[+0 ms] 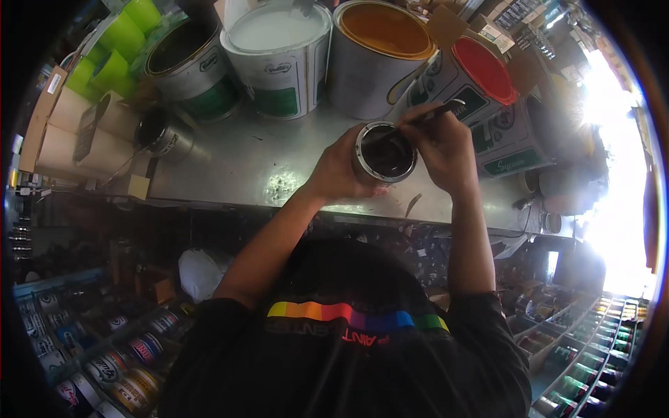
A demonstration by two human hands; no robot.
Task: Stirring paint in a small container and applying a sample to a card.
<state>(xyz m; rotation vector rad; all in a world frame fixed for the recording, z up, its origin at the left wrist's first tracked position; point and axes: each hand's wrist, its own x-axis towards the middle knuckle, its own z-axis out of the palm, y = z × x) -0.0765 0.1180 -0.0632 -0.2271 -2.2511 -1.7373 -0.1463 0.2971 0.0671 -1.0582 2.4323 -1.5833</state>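
My left hand (pixel 338 166) is wrapped around a small open metal can (pixel 385 178), which is tilted towards me above the metal counter (pixel 235 157). Dark, glossy paint (pixel 389 157) fills part of the can. Pinched in the fingers of my right hand (pixel 444 149) is a thin dark stirrer (pixel 443 108), possibly a spatula. Its upper end sticks out to the right past my knuckles, while its lower part reaches over the rim into the can. How deep the tip sits in the paint is hard to see.
Large open paint cans line the counter's back: a dark one (pixel 201 89), a white one (pixel 277 78), an orange one (pixel 366 78) and a red one (pixel 465 89). A small dark-paint can (pixel 175 138) stands left, near a calculator (pixel 86 133). Stocked shelves (pixel 83 345) lie below.
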